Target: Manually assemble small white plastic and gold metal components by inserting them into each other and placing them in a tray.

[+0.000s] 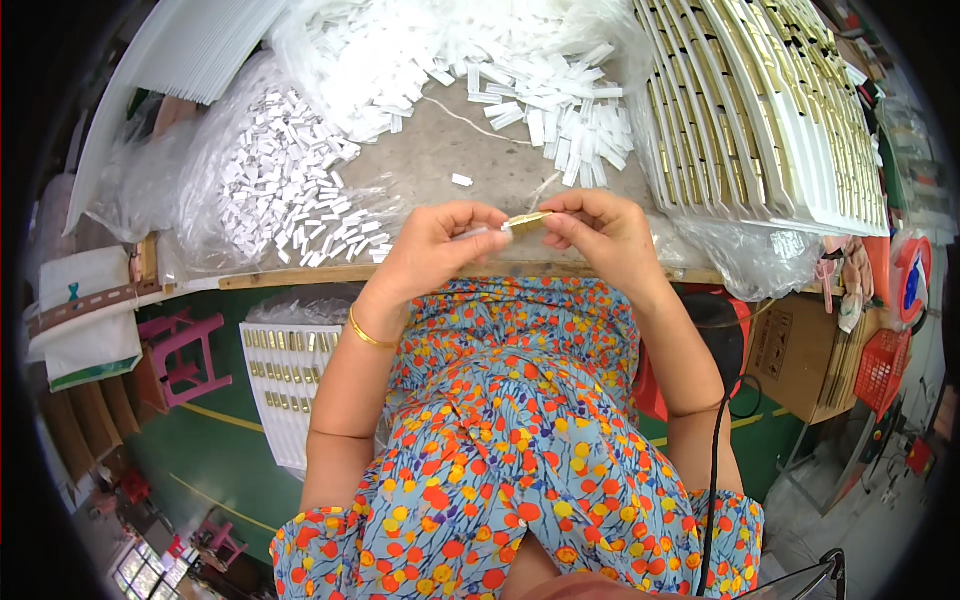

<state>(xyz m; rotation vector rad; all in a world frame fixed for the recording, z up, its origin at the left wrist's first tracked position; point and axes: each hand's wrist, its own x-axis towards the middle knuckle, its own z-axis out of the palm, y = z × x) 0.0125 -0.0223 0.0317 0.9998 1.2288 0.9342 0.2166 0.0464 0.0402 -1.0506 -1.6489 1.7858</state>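
Observation:
Just above the table's front edge, a small gold-coloured metal piece (526,223) spans the gap between my two hands. My left hand (440,248) pinches its left end, where a bit of white shows at the fingertips; I cannot tell how the two parts join. The thumb and forefinger of my right hand (606,238) grip the right end. Beyond my hands, one small white piece (461,180) lies alone on the table (440,150). A heap of short white pieces (290,170) spreads to the left, and longer clear plastic pieces (580,125) lie scattered farther back.
White trays with rows of gold-coloured pieces (760,120) are stacked at the right. Stacked white sheets (205,45) stand back left. Below the table on the left are another filled tray (290,370) and a pink stool (187,357). A cardboard box (800,355) sits at the right.

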